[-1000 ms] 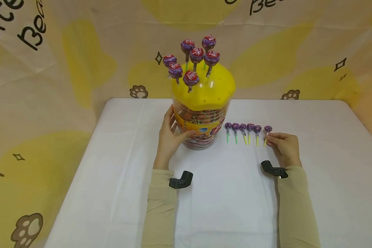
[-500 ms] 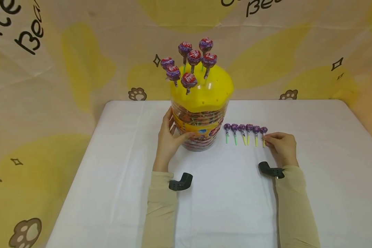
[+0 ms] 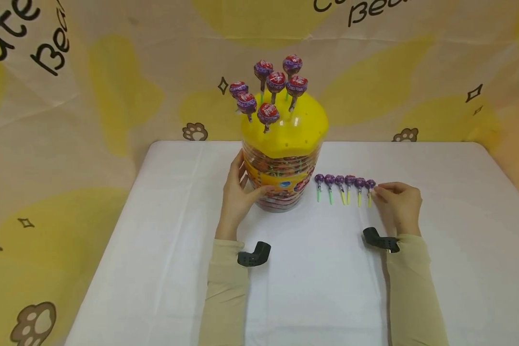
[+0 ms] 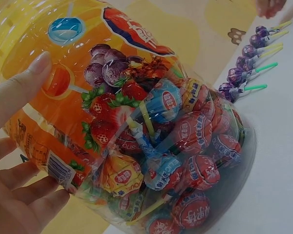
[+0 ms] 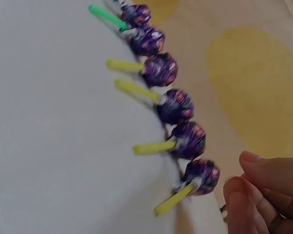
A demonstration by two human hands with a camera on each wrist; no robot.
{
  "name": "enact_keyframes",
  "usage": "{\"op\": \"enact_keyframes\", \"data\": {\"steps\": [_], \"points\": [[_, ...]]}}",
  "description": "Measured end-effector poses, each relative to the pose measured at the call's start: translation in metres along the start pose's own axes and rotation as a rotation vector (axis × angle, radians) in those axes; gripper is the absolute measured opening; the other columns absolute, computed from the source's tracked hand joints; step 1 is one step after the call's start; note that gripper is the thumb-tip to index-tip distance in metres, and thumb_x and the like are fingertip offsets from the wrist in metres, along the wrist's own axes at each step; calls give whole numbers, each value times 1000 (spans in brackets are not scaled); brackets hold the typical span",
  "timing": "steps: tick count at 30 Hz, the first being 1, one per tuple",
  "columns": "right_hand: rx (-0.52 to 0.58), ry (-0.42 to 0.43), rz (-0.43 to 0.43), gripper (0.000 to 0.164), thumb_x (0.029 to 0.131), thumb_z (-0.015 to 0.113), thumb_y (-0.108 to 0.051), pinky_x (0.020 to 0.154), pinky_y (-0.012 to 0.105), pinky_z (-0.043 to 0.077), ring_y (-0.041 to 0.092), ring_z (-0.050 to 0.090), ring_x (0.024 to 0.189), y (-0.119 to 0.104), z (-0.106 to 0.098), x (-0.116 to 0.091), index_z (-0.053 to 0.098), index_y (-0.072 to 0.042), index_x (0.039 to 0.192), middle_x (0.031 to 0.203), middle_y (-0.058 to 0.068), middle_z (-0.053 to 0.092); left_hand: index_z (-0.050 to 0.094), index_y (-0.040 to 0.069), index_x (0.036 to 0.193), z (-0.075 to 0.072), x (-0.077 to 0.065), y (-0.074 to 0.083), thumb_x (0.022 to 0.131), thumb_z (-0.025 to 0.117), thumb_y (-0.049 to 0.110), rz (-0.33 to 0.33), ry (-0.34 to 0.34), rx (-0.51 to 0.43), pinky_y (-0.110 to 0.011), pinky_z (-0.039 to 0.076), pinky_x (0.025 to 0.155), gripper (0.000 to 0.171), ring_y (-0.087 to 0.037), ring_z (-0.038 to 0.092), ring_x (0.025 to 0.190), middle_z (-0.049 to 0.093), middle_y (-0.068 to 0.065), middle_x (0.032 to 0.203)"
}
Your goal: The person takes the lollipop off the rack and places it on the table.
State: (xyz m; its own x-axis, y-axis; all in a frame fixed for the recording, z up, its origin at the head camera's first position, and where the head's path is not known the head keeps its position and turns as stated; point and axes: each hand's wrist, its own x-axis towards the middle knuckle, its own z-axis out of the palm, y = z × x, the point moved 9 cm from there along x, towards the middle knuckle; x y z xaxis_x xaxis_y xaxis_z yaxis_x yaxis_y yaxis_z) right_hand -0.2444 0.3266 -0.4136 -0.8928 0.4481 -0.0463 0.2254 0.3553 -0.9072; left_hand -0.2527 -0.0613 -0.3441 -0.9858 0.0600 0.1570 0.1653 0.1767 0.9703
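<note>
I see the right hand [image 3: 401, 205], fingers loose, just right of six lollipops [image 3: 350, 179] in a row, with table [image 3: 471, 211] between it and the right edge. The left hand [image 3: 237, 194] grips the jar [image 3: 281, 179], short of the far edge.

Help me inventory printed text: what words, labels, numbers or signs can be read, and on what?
"ute", on the backdrop, its first letter cut off
"Bea", twice, on the backdrop; letters above the right one are cut off
"OUS", on an orange wrapper inside the jar
Too small or blurred: the jar's logo, print by the barcode, most other wrappers, lid lollipops, loose lollipops
</note>
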Motion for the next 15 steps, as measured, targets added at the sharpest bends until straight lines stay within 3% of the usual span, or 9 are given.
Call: {"op": "enact_keyframes", "data": {"steps": [5, 15], "points": [[333, 30, -76, 7, 83, 69, 1, 64, 13, 54, 5, 65, 64, -29, 2, -6, 70, 3, 90, 72, -6, 68, 20, 16, 151, 2, 8, -19, 78, 78, 17, 24, 13, 8, -34, 29, 112, 94, -26, 28, 138, 23, -3, 154], [577, -70, -353, 19, 81, 72, 1, 70, 21, 57, 18, 67, 71, -131, 19, -39, 69, 12, 96, 82, 9, 69, 20, 15, 150, 1, 7, -18, 78, 78, 14, 24, 21, 14, -33, 29, 112, 93, -26, 29, 137, 24, -4, 153]]}}
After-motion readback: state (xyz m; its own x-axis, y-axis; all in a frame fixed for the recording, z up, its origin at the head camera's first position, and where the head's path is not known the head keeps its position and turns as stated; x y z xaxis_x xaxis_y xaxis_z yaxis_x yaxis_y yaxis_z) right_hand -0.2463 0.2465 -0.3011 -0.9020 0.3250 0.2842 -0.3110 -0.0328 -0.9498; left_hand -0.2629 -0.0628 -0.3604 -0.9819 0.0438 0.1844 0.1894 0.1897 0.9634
